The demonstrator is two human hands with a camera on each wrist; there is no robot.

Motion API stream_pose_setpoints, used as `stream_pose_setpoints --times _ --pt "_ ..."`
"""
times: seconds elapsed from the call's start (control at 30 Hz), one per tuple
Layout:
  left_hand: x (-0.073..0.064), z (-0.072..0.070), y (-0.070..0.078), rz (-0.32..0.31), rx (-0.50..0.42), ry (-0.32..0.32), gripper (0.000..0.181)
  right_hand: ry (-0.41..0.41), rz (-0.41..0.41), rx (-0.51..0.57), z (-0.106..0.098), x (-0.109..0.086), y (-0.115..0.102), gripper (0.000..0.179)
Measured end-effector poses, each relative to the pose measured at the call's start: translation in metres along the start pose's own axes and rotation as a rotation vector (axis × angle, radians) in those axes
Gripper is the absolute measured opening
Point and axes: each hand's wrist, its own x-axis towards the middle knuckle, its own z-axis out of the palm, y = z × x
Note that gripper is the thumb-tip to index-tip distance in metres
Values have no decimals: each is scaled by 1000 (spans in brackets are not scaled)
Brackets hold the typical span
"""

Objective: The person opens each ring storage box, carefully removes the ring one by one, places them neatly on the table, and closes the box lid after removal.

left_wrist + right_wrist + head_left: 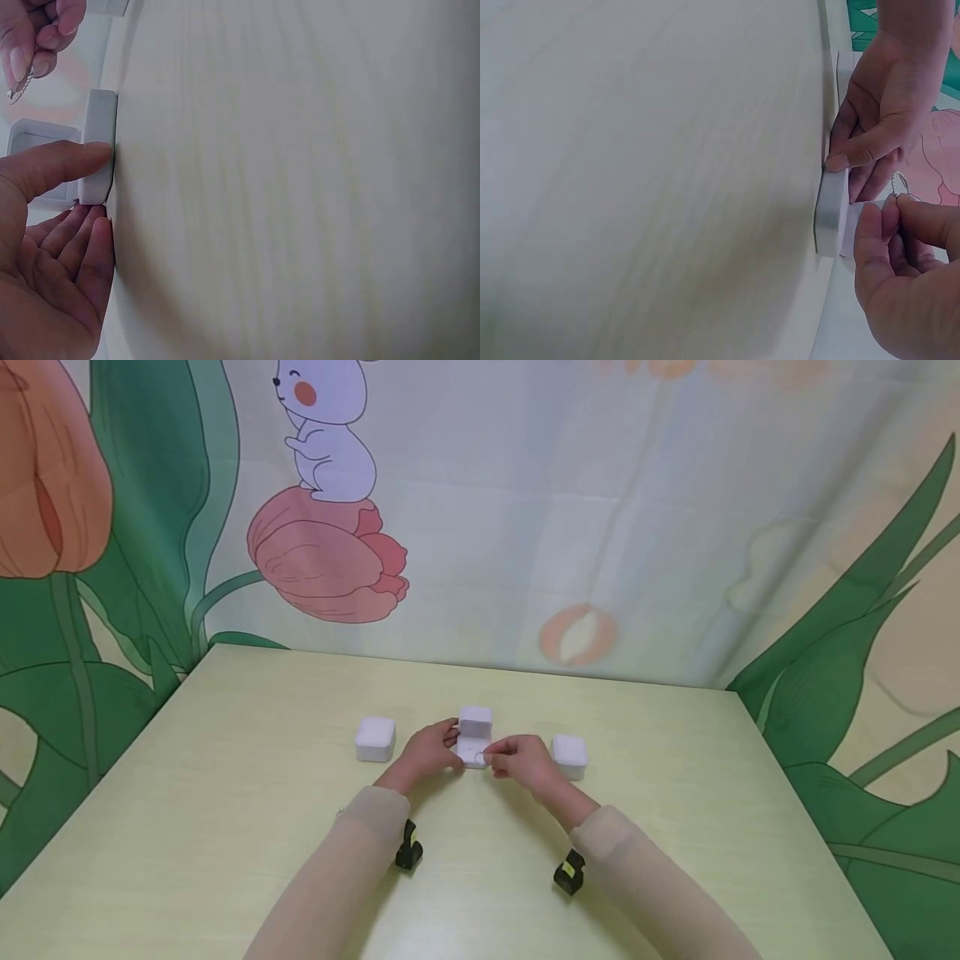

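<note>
An open white ring box point(476, 724) stands on the table with its lid raised at the back. My left hand point(431, 749) holds it from the left; in the left wrist view the thumb point(71, 160) lies on the front of the base and the other fingers reach round its side. Between thumb and fingertips, my right hand point(525, 762) pinches a thin silver ring point(900, 182) with a sparkling, beaded-looking band. The ring is apart from the box in the left wrist view, in front of the opened lid.
One closed white box point(375, 739) stands to the left of the hands, another point(569, 755) just beyond the right hand. The pale wooden table point(225, 827) ends at a curtain point(480, 577) printed with flowers and a rabbit. Black wrist cameras point(408, 849) hang under both sleeves.
</note>
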Motion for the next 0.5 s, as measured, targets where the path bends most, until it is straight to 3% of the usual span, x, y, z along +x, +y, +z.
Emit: stream_pose_setpoints --times 0.5 --pt "0 -1 1 -14 5 -3 91 -17 28 26 5 -9 9 16"
